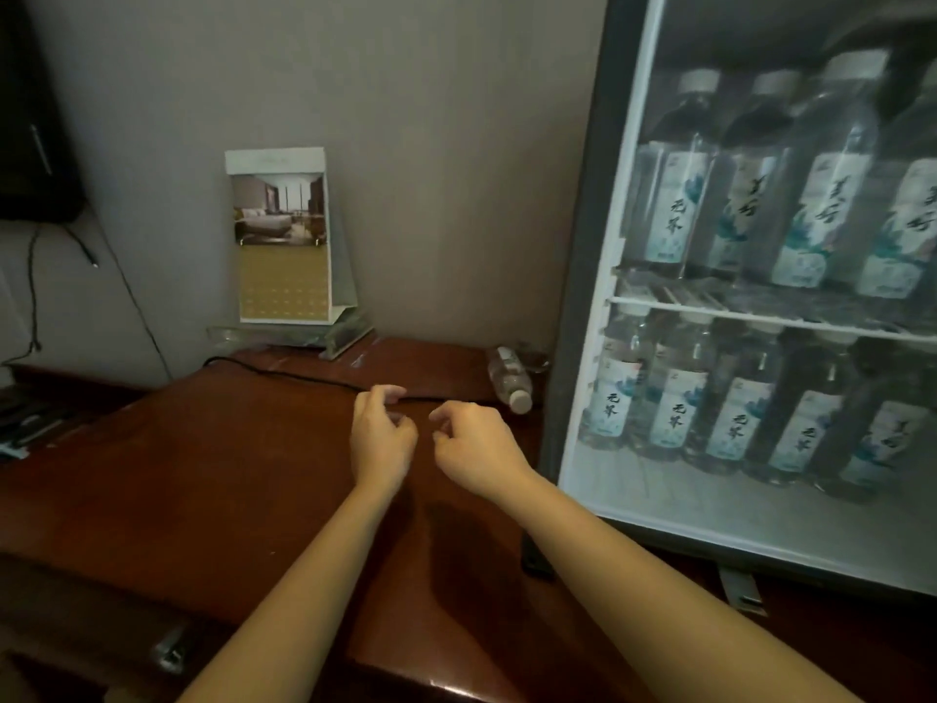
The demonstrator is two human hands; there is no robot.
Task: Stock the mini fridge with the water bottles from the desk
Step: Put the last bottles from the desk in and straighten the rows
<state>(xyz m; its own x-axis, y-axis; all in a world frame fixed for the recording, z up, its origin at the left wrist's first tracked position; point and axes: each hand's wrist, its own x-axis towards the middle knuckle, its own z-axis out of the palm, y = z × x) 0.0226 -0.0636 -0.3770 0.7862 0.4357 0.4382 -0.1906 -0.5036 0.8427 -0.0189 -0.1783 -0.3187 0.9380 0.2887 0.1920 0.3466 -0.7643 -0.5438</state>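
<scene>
A mini fridge [578,276] with a glass door stands on the right of the dark wooden desk [203,474]. Behind the glass, several labelled water bottles [821,195] stand on the upper shelf and several more on the lower shelf [679,393]. One clear water bottle [509,380] lies on its side on the desk, close to the fridge's left edge, white cap toward me. My left hand [380,433] and my right hand [474,446] hover side by side above the desk, fingers loosely curled, holding nothing. The lying bottle is just beyond my right hand.
A card stand with a hotel room photo [281,235] sits at the back of the desk against the wall. A black cable [284,372] runs across the desktop just beyond my hands. A dark screen [30,119] hangs at the upper left.
</scene>
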